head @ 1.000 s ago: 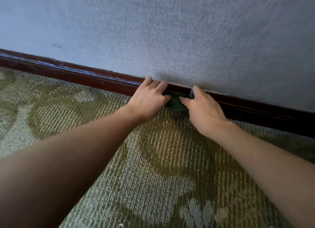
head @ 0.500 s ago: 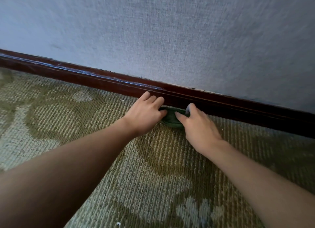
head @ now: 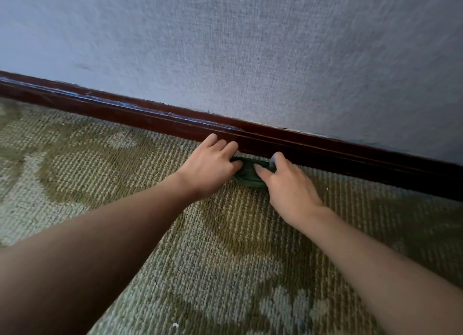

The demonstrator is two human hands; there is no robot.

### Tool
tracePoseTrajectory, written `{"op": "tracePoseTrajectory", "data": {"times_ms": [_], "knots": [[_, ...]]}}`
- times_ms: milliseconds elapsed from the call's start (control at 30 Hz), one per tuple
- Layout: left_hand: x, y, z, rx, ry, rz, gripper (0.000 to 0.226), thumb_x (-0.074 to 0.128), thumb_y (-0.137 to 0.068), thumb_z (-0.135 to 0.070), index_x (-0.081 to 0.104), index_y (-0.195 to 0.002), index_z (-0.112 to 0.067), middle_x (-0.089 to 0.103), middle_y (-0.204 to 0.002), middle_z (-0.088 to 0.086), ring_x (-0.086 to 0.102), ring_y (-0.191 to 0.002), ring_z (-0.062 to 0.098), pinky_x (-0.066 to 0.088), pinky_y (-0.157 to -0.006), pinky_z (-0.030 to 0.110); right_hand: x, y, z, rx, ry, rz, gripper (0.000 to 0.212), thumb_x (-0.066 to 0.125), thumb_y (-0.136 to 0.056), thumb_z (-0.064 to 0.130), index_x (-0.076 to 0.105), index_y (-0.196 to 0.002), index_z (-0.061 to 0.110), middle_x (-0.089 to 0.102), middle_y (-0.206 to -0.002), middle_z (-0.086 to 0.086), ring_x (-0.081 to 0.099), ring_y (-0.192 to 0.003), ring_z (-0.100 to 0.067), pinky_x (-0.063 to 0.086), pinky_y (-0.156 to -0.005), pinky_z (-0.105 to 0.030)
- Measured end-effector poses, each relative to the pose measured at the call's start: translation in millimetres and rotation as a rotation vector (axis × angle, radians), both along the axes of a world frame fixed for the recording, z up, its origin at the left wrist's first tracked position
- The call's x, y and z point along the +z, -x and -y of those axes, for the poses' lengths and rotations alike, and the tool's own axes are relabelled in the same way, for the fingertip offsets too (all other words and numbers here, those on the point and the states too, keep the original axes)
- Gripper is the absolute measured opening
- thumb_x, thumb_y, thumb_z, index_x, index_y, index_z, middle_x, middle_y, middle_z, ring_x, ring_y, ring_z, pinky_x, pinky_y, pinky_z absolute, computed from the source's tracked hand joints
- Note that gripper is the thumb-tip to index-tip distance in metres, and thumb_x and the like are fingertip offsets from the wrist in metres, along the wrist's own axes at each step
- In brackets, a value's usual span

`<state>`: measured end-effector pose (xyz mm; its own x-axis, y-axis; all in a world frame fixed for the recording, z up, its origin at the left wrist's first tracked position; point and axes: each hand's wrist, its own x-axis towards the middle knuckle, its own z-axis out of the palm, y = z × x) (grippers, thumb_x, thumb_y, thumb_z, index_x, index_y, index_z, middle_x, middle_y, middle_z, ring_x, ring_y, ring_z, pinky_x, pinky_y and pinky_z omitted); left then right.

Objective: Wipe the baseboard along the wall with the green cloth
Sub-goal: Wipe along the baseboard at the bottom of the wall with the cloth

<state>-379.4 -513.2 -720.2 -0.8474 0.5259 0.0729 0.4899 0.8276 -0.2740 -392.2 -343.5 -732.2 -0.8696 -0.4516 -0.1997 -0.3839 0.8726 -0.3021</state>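
Note:
A dark red-brown baseboard runs along the foot of the grey wall, dropping from upper left to lower right. A bunched green cloth lies on the carpet right below the baseboard, between my two hands. My left hand holds the cloth's left end, its fingertips reaching up to the baseboard. My right hand grips the cloth's right end with thumb and fingers; most of the cloth is hidden under both hands.
The textured grey wall fills the upper half. A green patterned carpet covers the floor. Pale scuff marks show along the baseboard's top edge at the left.
Both hands and the cloth have slid down off the baseboard's face onto the carpet at its foot. Since half a second ago they have hardly moved.

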Motion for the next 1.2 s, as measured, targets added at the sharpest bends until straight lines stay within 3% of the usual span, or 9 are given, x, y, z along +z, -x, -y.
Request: {"op": "tracePoseTrajectory", "data": {"times_ms": [267,400,533,1000,1200], "knots": [[0.6,-0.1,-0.1,0.0,-0.006,-0.013,0.021,0.079,-0.062,-0.01,0.075,-0.082,-0.015,0.056,-0.068,0.005,0.054,-0.058,0.023,0.044,-0.061,0.028,1.0,-1.8,0.2,0.046,-0.058,-0.053,0.041,0.037,-0.095,0.016,0.035,-0.136,0.02,0.035,-0.118,-0.007,0.039,-0.106,-0.023,0.026,-0.072,-0.028],[-0.7,-0.6,-0.9,0.002,0.006,-0.01,0.023,0.079,-0.061,-0.01,0.075,-0.083,-0.017,0.056,-0.068,0.005,0.055,-0.058,0.022,0.045,-0.062,0.028,-0.2,-4.0,-1.3,0.101,-0.128,-0.114,0.051,0.045,-0.092,0.011,0.031,-0.14,0.021,0.032,-0.119,-0.009,0.041,-0.106,-0.026,0.034,-0.074,-0.03],[-1.3,-0.6,-2.1,-0.001,0.008,0.0,0.023,0.08,-0.06,-0.01,0.075,-0.081,-0.016,0.056,-0.067,0.005,0.055,-0.057,0.023,0.044,-0.061,0.027,-0.9,-4.3,-2.0,0.097,-0.14,-0.111,0.054,0.048,-0.091,0.01,0.029,-0.141,0.022,0.031,-0.116,-0.008,0.041,-0.104,-0.025,0.028,-0.07,-0.029],[-5.5,-1.4,-2.4,0.005,0.014,-0.006,0.019,0.077,-0.065,-0.012,0.075,-0.083,-0.016,0.056,-0.069,0.005,0.055,-0.06,0.023,0.044,-0.063,0.028,-3.5,-5.3,-4.0,0.089,-0.131,-0.09,0.047,0.042,-0.095,0.016,0.029,-0.14,0.023,0.033,-0.119,-0.008,0.042,-0.104,-0.024,0.027,-0.07,-0.028],[-6.0,-3.6,-2.3,-0.002,0.034,0.012,0.017,0.077,-0.064,-0.012,0.075,-0.08,-0.017,0.057,-0.068,0.005,0.056,-0.059,0.023,0.044,-0.062,0.027,-5.5,-8.0,-1.7,-0.008,-0.01,0.016,0.038,0.033,-0.096,0.02,0.038,-0.134,0.021,0.039,-0.12,-0.007,0.04,-0.098,-0.021,0.026,-0.072,-0.028]]}}
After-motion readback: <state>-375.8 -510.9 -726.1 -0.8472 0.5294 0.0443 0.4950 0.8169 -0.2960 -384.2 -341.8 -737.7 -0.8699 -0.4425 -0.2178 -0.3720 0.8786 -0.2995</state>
